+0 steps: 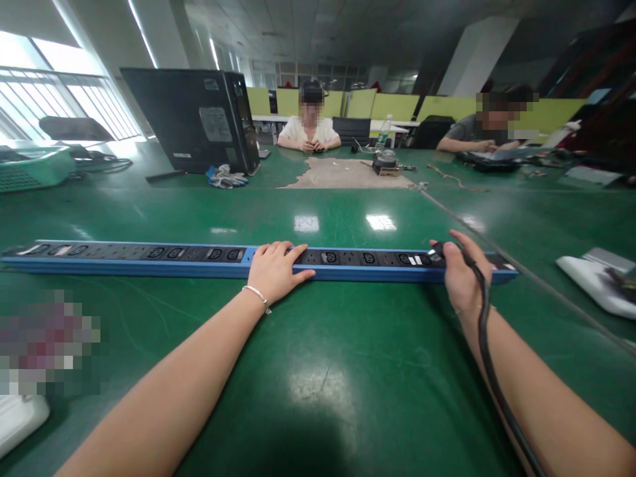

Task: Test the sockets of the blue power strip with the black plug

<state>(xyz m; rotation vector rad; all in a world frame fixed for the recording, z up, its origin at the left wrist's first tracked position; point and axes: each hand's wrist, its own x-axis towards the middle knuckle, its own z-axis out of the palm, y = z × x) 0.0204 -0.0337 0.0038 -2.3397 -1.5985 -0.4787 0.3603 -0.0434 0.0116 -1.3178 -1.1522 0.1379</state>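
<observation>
A long blue and black power strip (pixel 348 273) lies across the green table, with a row of sockets along its top. My left hand (pixel 278 268) grips it near the middle, fingers over the top and thumb along the near side. Toward the strip's right end, my right hand (pixel 464 268) is closed on the black plug (pixel 437 252) of a power cord (pixel 483 324). The plug's tip is at the strip's upper face beside a socket; whether it touches is unclear. From the hand, the cord runs down over my right forearm.
A black computer case (pixel 183 119) and gloves (pixel 227 177) stand behind the strip. A green basket (pixel 34 169) is at far left. Two people sit across the table. A grey cord (pixel 551 291) crosses the right side, near a white device (pixel 596 281).
</observation>
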